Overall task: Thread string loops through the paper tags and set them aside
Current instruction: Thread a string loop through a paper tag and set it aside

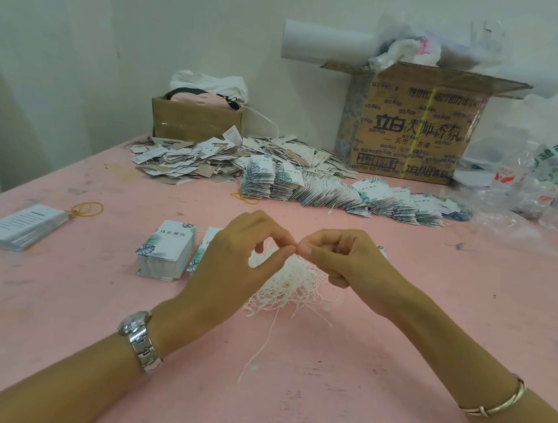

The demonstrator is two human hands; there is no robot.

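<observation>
My left hand [231, 261] and my right hand [338, 259] meet fingertip to fingertip above a tangled heap of white string loops [292, 286] on the pink table [321, 388]. Both pinch a thin white string between thumb and forefinger. A stack of leaf-printed paper tags [166, 251] lies just left of my left hand, with a second stack [203, 248] partly hidden behind it. One loose string [258, 350] trails toward me.
A stack of white tags [19, 227] and a yellow rubber band [88, 209] lie at the left. Rows of strung tags [341, 193] and a loose tag pile [186, 160] fill the far side. Behind stand a small box [197, 120], a large carton [413, 129] and plastic bottles [548, 195].
</observation>
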